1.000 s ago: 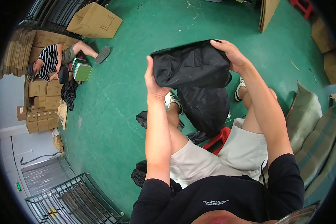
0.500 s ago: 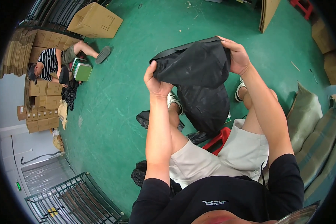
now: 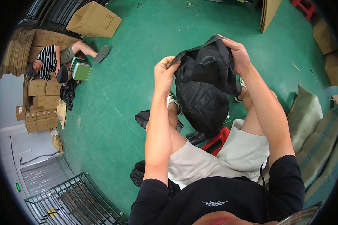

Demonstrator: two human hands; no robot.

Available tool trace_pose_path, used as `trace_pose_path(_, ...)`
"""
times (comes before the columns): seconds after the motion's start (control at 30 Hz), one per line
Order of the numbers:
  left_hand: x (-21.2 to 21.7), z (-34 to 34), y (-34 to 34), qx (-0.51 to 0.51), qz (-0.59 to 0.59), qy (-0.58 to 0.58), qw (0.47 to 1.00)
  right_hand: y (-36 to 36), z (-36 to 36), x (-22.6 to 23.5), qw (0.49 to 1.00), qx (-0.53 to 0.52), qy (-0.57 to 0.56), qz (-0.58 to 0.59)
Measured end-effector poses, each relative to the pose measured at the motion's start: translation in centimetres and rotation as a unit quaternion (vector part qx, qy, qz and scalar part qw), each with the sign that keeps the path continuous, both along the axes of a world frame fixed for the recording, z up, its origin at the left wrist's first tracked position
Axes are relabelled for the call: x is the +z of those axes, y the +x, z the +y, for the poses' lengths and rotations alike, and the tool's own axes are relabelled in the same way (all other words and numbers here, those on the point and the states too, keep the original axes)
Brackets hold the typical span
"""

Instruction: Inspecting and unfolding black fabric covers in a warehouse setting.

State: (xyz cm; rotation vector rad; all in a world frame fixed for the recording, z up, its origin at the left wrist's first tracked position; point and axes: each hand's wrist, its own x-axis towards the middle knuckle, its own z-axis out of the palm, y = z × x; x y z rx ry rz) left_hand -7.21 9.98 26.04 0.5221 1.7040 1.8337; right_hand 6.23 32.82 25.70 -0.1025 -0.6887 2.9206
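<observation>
A black fabric bag point(image 3: 206, 67) hangs between my hands above my lap, its rim spread wide and its cloth creased. My left hand point(image 3: 164, 74) pinches the rim at the left side. On the right, my right hand point(image 3: 238, 55) grips the far edge, thumb and fingers closed on the cloth. The bag's lower part droops between my knees, in front of a red plastic stool point(image 3: 218, 142). Whether anything lies inside the bag cannot be seen.
Crumpled black bags point(image 3: 138, 173) lie on the green floor by my left leg. Stuffed woven sacks point(image 3: 308, 108) stand at my right. At the far left a person point(image 3: 48, 62) sits beside a green-topped box point(image 3: 81, 70), near stacked cartons point(image 3: 45, 88). A metal rack point(image 3: 75, 202) stands lower left.
My left hand has moved up and right, toward my right hand. The rim, stretched fairly straight before, now bows open and the cloth has bunched up. The seated person's head has shifted slightly.
</observation>
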Motion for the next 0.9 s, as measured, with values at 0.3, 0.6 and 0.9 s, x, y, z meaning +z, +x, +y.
trace_pose_path(0.3,0.6,-2.8,-0.8,-0.187,-0.275,0.31,0.891,-0.4,0.5,0.6,0.989,0.022,0.143,-0.009)
trace_pose_path(0.6,-0.6,-3.1,-0.5,-0.227,-0.236,0.412,0.85,-0.1,-0.9,0.8,0.995,0.032,0.08,-0.048)
trace_pose_path(0.9,0.5,-2.9,-0.1,-0.061,-0.336,0.392,0.854,0.1,-0.6,1.6,0.988,0.126,-0.01,0.084)
